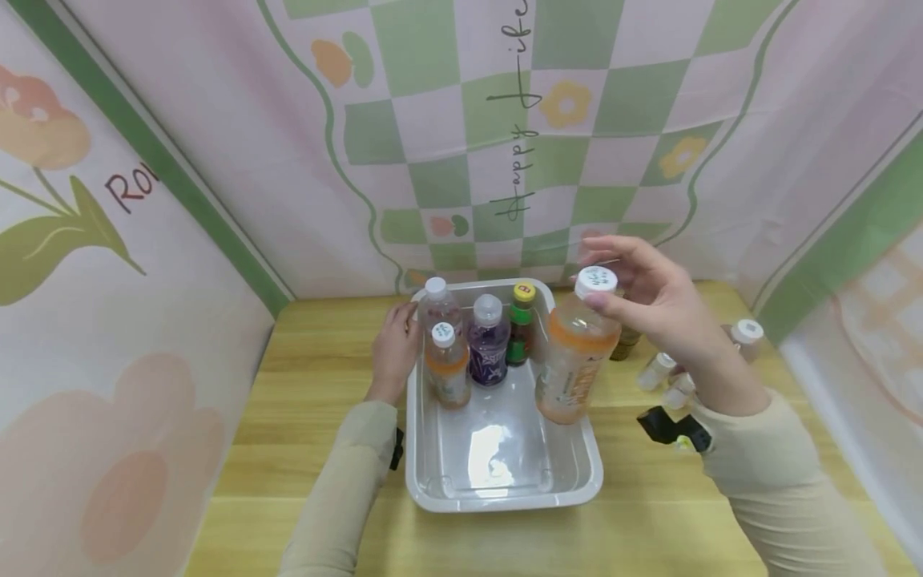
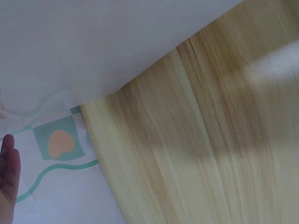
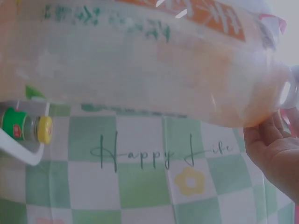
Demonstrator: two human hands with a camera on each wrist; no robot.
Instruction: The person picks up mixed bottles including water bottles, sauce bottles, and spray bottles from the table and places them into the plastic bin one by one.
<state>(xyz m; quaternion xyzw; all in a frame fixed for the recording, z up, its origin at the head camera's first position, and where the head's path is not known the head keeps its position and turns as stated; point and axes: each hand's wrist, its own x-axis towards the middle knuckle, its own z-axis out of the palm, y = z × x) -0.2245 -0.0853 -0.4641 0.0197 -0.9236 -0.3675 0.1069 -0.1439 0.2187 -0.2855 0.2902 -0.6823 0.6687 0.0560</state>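
Observation:
My right hand [image 1: 659, 300] pinches a large juice bottle [image 1: 573, 369] at its neck, just under the white cap. The bottle has an orange-and-white label and hangs upright, slightly tilted, over the right rim of a grey-white plastic tub [image 1: 505, 506]. In the right wrist view its body [image 3: 140, 60] fills the upper part. My left hand [image 1: 395, 353] rests against the tub's left rim; in the left wrist view its fingers [image 2: 10, 168] look fairly straight. Inside the tub stand a clear bottle [image 1: 441, 306], a small orange-labelled bottle [image 1: 449, 373], a purple-labelled bottle [image 1: 489, 344] and a yellow-capped green-labelled bottle [image 1: 519, 332].
Right of the tub, several small white-capped bottles [image 1: 656, 371] stand on the wooden table [image 1: 317, 425], partly hidden by my right forearm. A brown-toned container [image 1: 625, 344] stands behind the held bottle. Patterned cloth [image 1: 497, 160] hangs behind the table.

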